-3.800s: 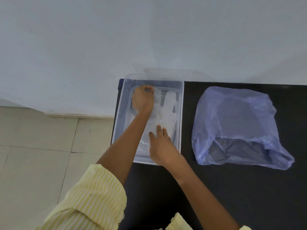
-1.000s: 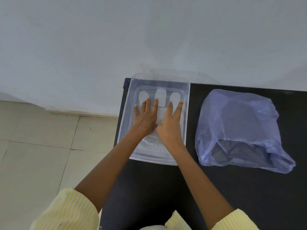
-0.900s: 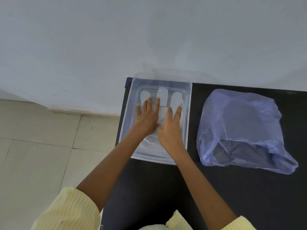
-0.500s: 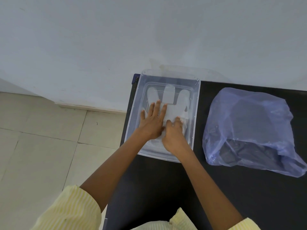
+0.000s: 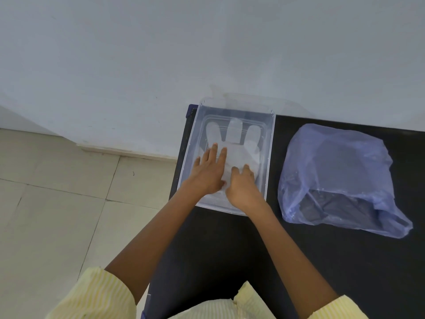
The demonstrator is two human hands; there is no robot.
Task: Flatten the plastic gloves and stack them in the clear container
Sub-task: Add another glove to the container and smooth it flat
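1. The left hand [image 5: 208, 172] lies flat, palm down and fingers spread, on the glove [image 5: 239, 149] inside the container [image 5: 269, 157].
2. The right hand [image 5: 242, 186] rests beside it, touching it, with fingers curled under against the glove's lower part; whether it pinches the plastic cannot be told.
3. The glove lies flat on the container floor, its fingers pointing toward the wall [image 5: 161, 54].
4. The container sits at the left end of the black tabletop [image 5: 345, 272], against the wall.
5. A blue plastic bag [image 5: 333, 176] lies on the tabletop just to the right of the container, apart from it.
6. Yellow striped sleeves [image 5: 96, 295] show at the bottom edge.
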